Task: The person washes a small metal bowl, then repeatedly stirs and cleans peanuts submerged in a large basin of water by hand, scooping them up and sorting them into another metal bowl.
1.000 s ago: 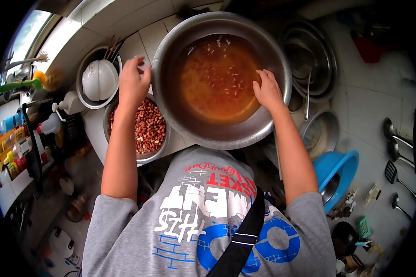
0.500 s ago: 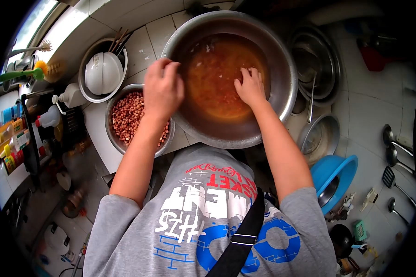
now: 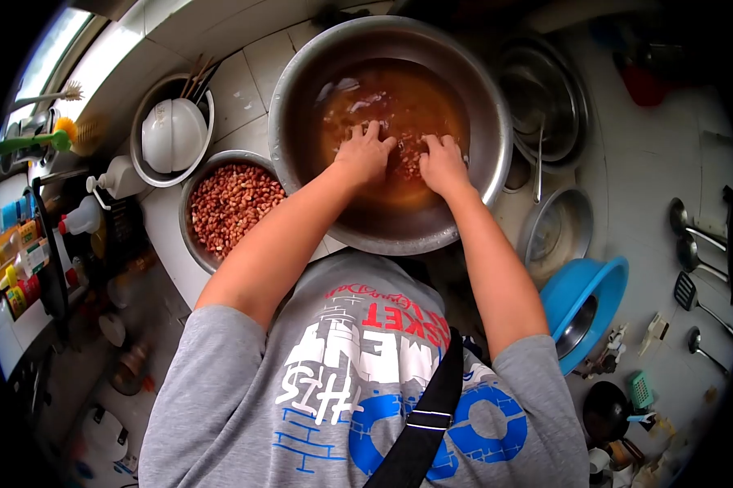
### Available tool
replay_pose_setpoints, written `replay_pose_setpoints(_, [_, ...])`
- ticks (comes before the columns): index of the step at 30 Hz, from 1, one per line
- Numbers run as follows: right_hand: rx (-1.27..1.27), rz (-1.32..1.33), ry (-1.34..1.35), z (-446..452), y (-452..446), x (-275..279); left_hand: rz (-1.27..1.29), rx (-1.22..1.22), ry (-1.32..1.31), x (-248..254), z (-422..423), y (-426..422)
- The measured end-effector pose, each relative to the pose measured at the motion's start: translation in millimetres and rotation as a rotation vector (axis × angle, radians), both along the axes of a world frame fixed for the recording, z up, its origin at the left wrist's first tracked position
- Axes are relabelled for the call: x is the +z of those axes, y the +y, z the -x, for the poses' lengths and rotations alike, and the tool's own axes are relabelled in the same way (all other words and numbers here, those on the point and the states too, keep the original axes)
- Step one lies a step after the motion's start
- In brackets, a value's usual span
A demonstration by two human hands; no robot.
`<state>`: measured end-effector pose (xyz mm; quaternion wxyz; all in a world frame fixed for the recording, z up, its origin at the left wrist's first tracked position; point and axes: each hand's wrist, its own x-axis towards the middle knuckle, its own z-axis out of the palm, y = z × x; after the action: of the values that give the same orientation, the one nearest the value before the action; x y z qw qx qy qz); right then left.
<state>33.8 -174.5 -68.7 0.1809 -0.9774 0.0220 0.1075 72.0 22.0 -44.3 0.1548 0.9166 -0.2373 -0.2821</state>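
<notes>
A large metal basin [image 3: 283, 163] holds cloudy orange-brown water [image 3: 415, 89]. Reddish peanuts [image 3: 407, 159] show below the surface, between my two hands. My left hand [image 3: 366, 153] dips into the water with its fingers spread. Beside it, my right hand [image 3: 443, 165] is also in the water, fingers apart and tips partly hidden. Neither hand visibly grips anything. Left of the basin stands a smaller metal bowl [image 3: 189, 236] full of red-skinned peanuts [image 3: 234, 207], partly behind my left forearm.
A metal bowl [image 3: 144, 167] with white bowls [image 3: 175, 134] and chopsticks stands at the back left. On the right are stacked metal pans [image 3: 582, 106] with a spoon [image 3: 539, 167], a metal basin [image 3: 557, 228] and a blue basin [image 3: 606, 301]. Ladles [image 3: 691, 256] hang farther right.
My left hand has moved from above the basin's left rim down into the water, near my right hand. The peanut bowl is less covered by my arm.
</notes>
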Motion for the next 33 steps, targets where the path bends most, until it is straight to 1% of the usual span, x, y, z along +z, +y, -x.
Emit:
replay_pose_setpoints(1, [0.027, -0.035, -0.019, 5, 2, -4, 0.007, -0.011, 0.021, 0, 5, -1])
replay_pose_setpoints(2, [-0.001, -0.072, 0.006, 12, 5, -8, 0.008, -0.005, 0.094, 0, 9, -2])
replay_pose_setpoints(4, [0.002, -0.119, 0.173, 21, 13, -2, 0.009, 0.014, 0.238, 3, 13, -3])
replay_pose_setpoints(5, [-0.017, -0.163, 0.165, 28, 16, -4, 0.063, 0.062, 0.228, -7, 17, -2])
replay_pose_setpoints(8, [0.066, -0.276, 0.349, 33, 18, -7, 0.225, 0.037, 0.488, -19, 5, 6])
replay_pose_setpoints(9, [0.071, -0.338, 0.363, 34, 20, -7, 0.237, 0.142, 0.516, -10, 4, 6])
replay_pose_setpoints(12, [0.18, -0.294, 0.376, 35, 23, -2, 0.27, 0.125, 0.64, -17, -10, 8])
replay_pose_setpoints(13, [0.201, -0.318, 0.435, 34, 25, 2, 0.247, 0.125, 0.648, -13, -11, 9])
replay_pose_setpoints(16, [0.239, -0.412, 0.591, 30, 31, 11, 0.327, 0.232, 0.912, -30, -14, 8])
replay_pose_setpoints(18, [0.233, -0.508, 0.664, 32, 36, 15, 0.25, 0.2, 0.984, -34, -13, 9])
replay_pose_setpoints(19, [0.228, -0.565, 0.746, 32, 37, 18, 0.211, 0.184, 1.019, -32, -12, 9])
replay_pose_setpoints(20, [0.223, -0.622, 0.827, 31, 38, 20, 0.201, 0.216, 1.054, -31, -11, 9])
replay_pose_setpoints(21, [0.216, -0.678, 0.909, 31, 39, 24, 0.192, 0.248, 1.09, -16, -10, 8])
replay_pose_setpoints(22, [0.163, -0.725, 0.935, 31, 39, 28, 0.182, 0.279, 1.125, -5, -11, 8])
replay_pose_setpoints(25, [0.003, -0.893, 1.011, 33, 36, 41, 0.411, 0.294, 0.956, 15, -12, 12])
replay_pose_setpoints(27, [-0.101, -1.04, 1.049, 31, 28, 47, 0.584, 0.362, 0.986, 36, -21, 19])
replay_pose_setpoints(30, [-0.329, -1.34, 0.973, 30, 14, 56, 0.785, 0.45, 1.007, 74, -36, 33])
replay_pose_setpoints(31, [-0.417, -1.377, 0.944, 25, 15, 72, 0.831, 0.471, 0.978, 86, -40, 38])
replay_pose_setpoints(33, [-0.561, -1.538, 0.844, 22, 7, 77, 0.918, 0.518, 0.935, 101, -46, 48])
